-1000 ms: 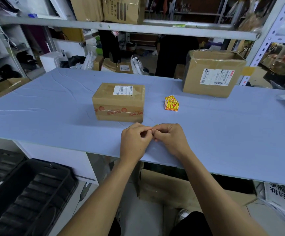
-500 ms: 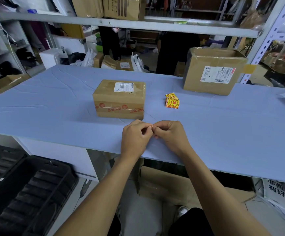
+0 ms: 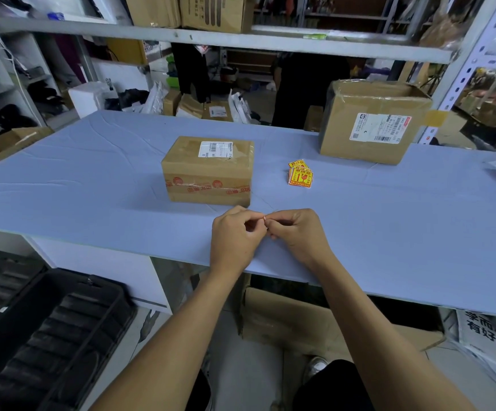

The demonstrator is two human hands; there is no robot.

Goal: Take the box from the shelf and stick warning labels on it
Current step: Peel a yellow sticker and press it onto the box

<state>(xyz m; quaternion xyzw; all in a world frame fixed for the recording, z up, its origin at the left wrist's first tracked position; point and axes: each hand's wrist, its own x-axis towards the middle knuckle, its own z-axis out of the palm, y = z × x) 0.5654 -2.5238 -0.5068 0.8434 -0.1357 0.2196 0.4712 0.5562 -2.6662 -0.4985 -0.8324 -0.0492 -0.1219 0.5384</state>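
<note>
A small brown cardboard box (image 3: 208, 170) with a white shipping label and red printed tape sits on the blue table (image 3: 92, 188). To its right lies a small stack of yellow and red warning labels (image 3: 300, 175). My left hand (image 3: 236, 235) and my right hand (image 3: 298, 232) meet just in front of the box, fingertips pinched together on one small thin piece. Only a pale sliver of it shows between the fingers, so I take it for a label seen edge on.
A larger open cardboard box (image 3: 371, 123) stands at the table's back right. A grey shelf beam (image 3: 211, 40) runs overhead with cartons on it. Black plastic crates (image 3: 48, 330) sit low on the left, and a flattened carton (image 3: 285, 318) lies under the table.
My hands stay pinched together in the same spot in front of the box, with only slight finger motion. The box and the label stack have not moved.
</note>
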